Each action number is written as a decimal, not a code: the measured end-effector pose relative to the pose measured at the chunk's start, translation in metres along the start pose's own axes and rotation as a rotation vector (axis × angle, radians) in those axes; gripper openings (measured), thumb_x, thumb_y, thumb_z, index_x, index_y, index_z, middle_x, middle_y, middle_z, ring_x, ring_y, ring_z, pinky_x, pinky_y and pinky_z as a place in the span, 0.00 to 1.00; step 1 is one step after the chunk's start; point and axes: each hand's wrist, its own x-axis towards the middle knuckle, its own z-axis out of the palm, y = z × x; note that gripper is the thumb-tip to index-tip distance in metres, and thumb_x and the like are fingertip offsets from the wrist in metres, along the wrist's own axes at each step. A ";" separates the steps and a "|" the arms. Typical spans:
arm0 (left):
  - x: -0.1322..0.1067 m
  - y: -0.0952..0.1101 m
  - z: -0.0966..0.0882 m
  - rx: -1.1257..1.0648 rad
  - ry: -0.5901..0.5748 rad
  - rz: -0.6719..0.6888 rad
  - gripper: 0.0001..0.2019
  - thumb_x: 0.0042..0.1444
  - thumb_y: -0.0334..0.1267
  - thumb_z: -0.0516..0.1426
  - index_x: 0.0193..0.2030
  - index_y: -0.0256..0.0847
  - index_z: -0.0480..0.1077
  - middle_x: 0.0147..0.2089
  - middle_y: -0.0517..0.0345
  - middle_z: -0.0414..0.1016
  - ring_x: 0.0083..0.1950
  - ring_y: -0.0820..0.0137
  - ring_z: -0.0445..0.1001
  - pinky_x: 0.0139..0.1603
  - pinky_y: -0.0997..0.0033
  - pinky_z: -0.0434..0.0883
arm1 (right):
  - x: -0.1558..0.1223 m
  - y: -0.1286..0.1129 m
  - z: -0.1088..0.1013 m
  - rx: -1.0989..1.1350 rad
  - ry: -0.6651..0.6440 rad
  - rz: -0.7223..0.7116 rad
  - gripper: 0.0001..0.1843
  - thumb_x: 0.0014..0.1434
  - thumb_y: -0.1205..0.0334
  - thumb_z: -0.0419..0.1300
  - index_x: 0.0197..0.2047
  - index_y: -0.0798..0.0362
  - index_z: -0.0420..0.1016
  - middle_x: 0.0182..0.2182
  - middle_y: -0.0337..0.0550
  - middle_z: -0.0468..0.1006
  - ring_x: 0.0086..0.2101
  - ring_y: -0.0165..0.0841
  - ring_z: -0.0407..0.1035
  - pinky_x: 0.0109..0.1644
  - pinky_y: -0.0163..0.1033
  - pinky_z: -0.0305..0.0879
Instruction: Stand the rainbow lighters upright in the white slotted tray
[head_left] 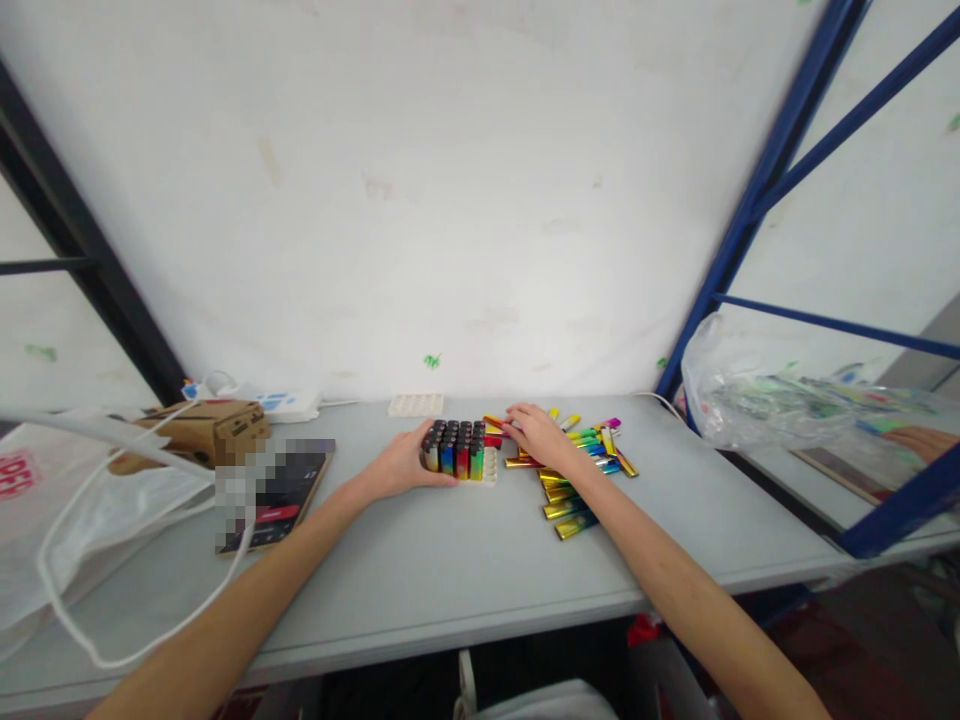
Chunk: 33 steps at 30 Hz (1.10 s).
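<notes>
A white tray in the middle of the grey table holds several upright rainbow-coloured lighters. My left hand rests against the tray's left side, fingers curled round its front edge. My right hand lies over a loose pile of shiny coloured lighters just right of the tray, its fingers closed on a red lighter at the tray's right edge.
An empty white tray lies by the wall. At the left are a tablet, a cardboard box, a white power strip, a plastic bag and a white cable. A blue rack and a clear bag stand right.
</notes>
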 end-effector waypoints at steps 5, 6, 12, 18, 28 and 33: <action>0.007 0.002 0.018 -0.013 0.082 -0.026 0.39 0.41 0.61 0.69 0.55 0.45 0.64 0.48 0.48 0.79 0.47 0.48 0.78 0.45 0.51 0.75 | -0.002 -0.001 -0.014 0.288 0.166 0.186 0.19 0.72 0.51 0.49 0.50 0.53 0.76 0.27 0.39 0.77 0.28 0.33 0.68 0.37 0.36 0.61; 0.009 0.001 0.021 -0.011 0.093 -0.033 0.39 0.40 0.62 0.69 0.55 0.45 0.64 0.48 0.46 0.79 0.47 0.47 0.78 0.45 0.50 0.75 | -0.002 -0.001 -0.015 0.346 0.206 0.210 0.19 0.71 0.49 0.51 0.48 0.53 0.77 0.26 0.37 0.75 0.27 0.32 0.67 0.36 0.36 0.60; 0.014 0.000 0.027 -0.016 0.117 -0.026 0.41 0.40 0.62 0.70 0.58 0.47 0.63 0.48 0.46 0.78 0.44 0.49 0.78 0.43 0.50 0.76 | 0.001 -0.007 -0.015 0.654 0.286 0.334 0.24 0.60 0.39 0.60 0.31 0.53 0.76 0.21 0.34 0.66 0.25 0.30 0.59 0.31 0.35 0.56; 0.012 0.001 0.026 -0.037 0.099 -0.041 0.41 0.41 0.60 0.70 0.58 0.44 0.64 0.50 0.44 0.78 0.48 0.48 0.78 0.45 0.53 0.75 | -0.003 -0.029 -0.020 0.948 0.198 0.250 0.25 0.63 0.36 0.56 0.34 0.52 0.71 0.25 0.36 0.71 0.26 0.29 0.66 0.31 0.33 0.62; 0.011 0.003 0.023 -0.007 0.102 -0.033 0.38 0.41 0.60 0.69 0.55 0.44 0.65 0.46 0.47 0.79 0.43 0.52 0.78 0.40 0.56 0.75 | -0.003 -0.051 -0.010 1.321 -0.024 0.497 0.32 0.61 0.30 0.52 0.24 0.52 0.63 0.15 0.28 0.48 0.16 0.22 0.37 0.19 0.31 0.33; 0.011 0.003 0.023 -0.033 0.094 -0.017 0.38 0.41 0.61 0.69 0.55 0.45 0.65 0.49 0.47 0.80 0.47 0.49 0.79 0.44 0.56 0.75 | -0.005 -0.054 -0.008 1.145 0.058 0.550 0.28 0.63 0.39 0.48 0.20 0.49 0.56 0.13 0.30 0.48 0.16 0.24 0.40 0.19 0.33 0.36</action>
